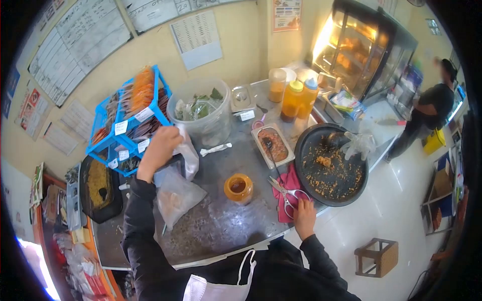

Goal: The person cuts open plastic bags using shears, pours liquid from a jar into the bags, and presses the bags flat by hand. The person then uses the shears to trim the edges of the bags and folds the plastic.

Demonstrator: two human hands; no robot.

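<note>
From the glossy, rounded amber jar (238,189) at mid-surface (201,236), a limp, creased white piece (189,155) lies toward ten o'clock, a crinkled clear bag (175,200) at nine, and metal scissors (285,190) on soft red cloth (284,216) at three. Your left hand (161,149) curls closed, pinching the white piece; your right hand (305,218), fingers bent, meets the scissors' handle, though you cannot tell whether it grips.

Brightly lit, warm glow inside display cabinet (351,47), glare on floor (344,238), fisheye-curved edges, black corners
</note>
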